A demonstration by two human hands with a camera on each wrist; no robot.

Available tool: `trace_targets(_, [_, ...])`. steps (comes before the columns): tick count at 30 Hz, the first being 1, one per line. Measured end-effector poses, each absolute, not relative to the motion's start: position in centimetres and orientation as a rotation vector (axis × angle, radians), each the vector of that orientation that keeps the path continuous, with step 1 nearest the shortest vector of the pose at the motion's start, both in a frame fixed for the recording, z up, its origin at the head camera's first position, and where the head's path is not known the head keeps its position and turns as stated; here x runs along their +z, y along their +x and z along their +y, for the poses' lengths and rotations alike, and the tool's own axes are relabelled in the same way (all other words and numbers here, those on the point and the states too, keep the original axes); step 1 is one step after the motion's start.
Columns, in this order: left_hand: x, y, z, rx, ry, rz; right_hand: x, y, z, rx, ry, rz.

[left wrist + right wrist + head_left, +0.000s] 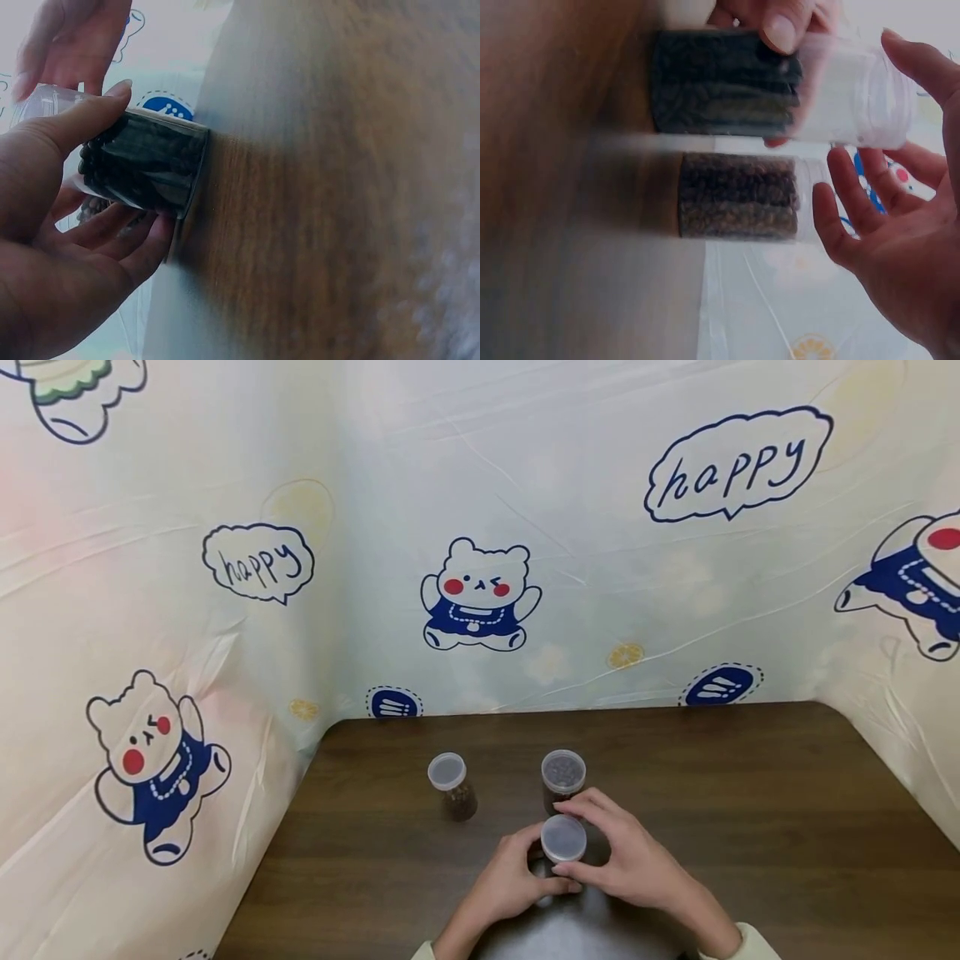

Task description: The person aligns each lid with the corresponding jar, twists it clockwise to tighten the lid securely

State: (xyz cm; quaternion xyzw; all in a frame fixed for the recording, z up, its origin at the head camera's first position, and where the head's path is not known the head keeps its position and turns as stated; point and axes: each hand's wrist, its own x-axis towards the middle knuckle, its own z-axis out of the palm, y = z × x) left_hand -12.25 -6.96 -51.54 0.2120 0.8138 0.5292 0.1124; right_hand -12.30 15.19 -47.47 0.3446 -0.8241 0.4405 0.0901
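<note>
A clear round jar (727, 84) with a translucent lid (564, 838) stands upright on the table, partly filled with dark, bean-like grains. My left hand (513, 877) grips its body, thumb on one side and curled fingers on the other. Around the lid my right hand (637, 856) is spread, thumb in front and fingers behind, with a slight gap at the thumb. Just behind stands a second lidded jar (563, 770), holding brown bean-like grains and partly hidden by the right fingers. To the left is a third lidded jar (453, 789) with dark brown contents, untouched.
The jars stand on a dark brown wooden table (375, 860) with rounded far corners. Pale cloth (585, 610) printed with bears and "happy" bubbles hangs behind the table and along both sides.
</note>
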Motion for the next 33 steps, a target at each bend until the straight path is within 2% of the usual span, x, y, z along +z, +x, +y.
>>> trace_targets(19, [-51.8,-12.3,-6.9,1.533,0.621,2.412,-47.3,-12.0,15.2,1.248,0.995,-2.501])
trace_targets(33, [-51.7,-11.9,-6.5,1.472,0.624,2.651,-48.0,-11.3,13.1,1.092,0.703,-2.493])
